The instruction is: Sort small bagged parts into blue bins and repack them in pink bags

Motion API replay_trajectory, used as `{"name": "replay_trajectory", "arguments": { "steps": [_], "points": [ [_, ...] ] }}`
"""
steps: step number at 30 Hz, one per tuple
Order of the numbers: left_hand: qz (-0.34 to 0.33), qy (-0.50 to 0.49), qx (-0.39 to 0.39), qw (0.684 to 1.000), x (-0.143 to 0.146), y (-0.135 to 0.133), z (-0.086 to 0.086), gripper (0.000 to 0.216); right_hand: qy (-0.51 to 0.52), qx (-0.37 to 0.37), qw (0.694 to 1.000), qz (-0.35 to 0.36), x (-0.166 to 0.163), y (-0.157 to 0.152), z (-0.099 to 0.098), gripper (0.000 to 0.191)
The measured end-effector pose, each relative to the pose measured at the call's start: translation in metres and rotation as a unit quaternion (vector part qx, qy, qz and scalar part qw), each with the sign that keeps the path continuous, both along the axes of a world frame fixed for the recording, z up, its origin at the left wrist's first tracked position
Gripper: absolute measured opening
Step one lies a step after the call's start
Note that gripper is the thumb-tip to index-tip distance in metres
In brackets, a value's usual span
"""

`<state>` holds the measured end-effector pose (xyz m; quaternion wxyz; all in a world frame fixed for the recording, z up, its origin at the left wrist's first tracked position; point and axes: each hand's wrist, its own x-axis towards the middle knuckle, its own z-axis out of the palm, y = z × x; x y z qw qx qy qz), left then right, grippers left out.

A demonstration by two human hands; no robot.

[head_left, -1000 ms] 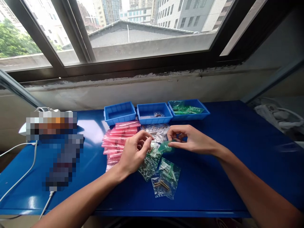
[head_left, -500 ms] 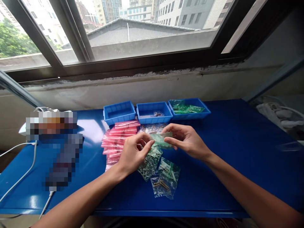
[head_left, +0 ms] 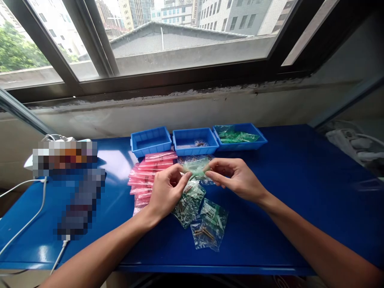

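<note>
A green-tinted plastic bag (head_left: 196, 165) is stretched between my two hands, above the middle of the table. My left hand (head_left: 171, 185) pinches its left side between thumb and fingers. On the other side, my right hand (head_left: 229, 174) grips the bag's right edge the same way. Below the hands lies a heap of small clear and green bags (head_left: 189, 206). Nearer the front edge are a green bag with pale strips (head_left: 214, 210) and a clear bag of brass-coloured pins (head_left: 204, 234). Overlapping pink bags (head_left: 141, 180) lie beside my left hand, partly hidden by it.
Three blue bins stand along the back: a left bin (head_left: 151, 151), a middle bin (head_left: 195, 152) with a clear bag inside, and a right bin (head_left: 244, 147) holding green bags. At left are a blurred dark object (head_left: 82, 204) and white cables (head_left: 45, 196) on the blue table (head_left: 285, 180).
The green bag has tipped up and bunched between my fingers, its top now standing higher. My left hand has shifted slightly left; both hands still hold the bag.
</note>
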<state>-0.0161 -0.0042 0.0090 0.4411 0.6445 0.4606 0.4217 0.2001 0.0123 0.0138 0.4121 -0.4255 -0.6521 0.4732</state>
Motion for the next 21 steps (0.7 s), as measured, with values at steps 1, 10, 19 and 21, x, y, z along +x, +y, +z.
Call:
{"name": "replay_trajectory", "arguments": {
  "steps": [1, 10, 19, 21],
  "points": [
    [0.001, 0.001, 0.001, 1.000, 0.000, 0.000, 0.000, 0.037, -0.004, 0.008, 1.000, -0.003, 0.000, 0.000, 0.000, 0.021],
    [-0.009, -0.021, 0.012, 1.000, 0.000, -0.003, 0.000, 0.027, 0.009, 0.022, 1.000, -0.016, 0.001, -0.003, -0.005, 0.018],
    [0.015, -0.011, 0.130, 0.991, -0.002, -0.002, 0.001, 0.022, -0.042, 0.189, 0.977, -0.093, 0.003, -0.009, -0.012, 0.030],
    [0.015, -0.009, 0.130, 0.991, -0.002, -0.002, 0.001, 0.022, -0.044, 0.196, 0.975, -0.093, 0.003, -0.009, -0.011, 0.033]
  ]
}}
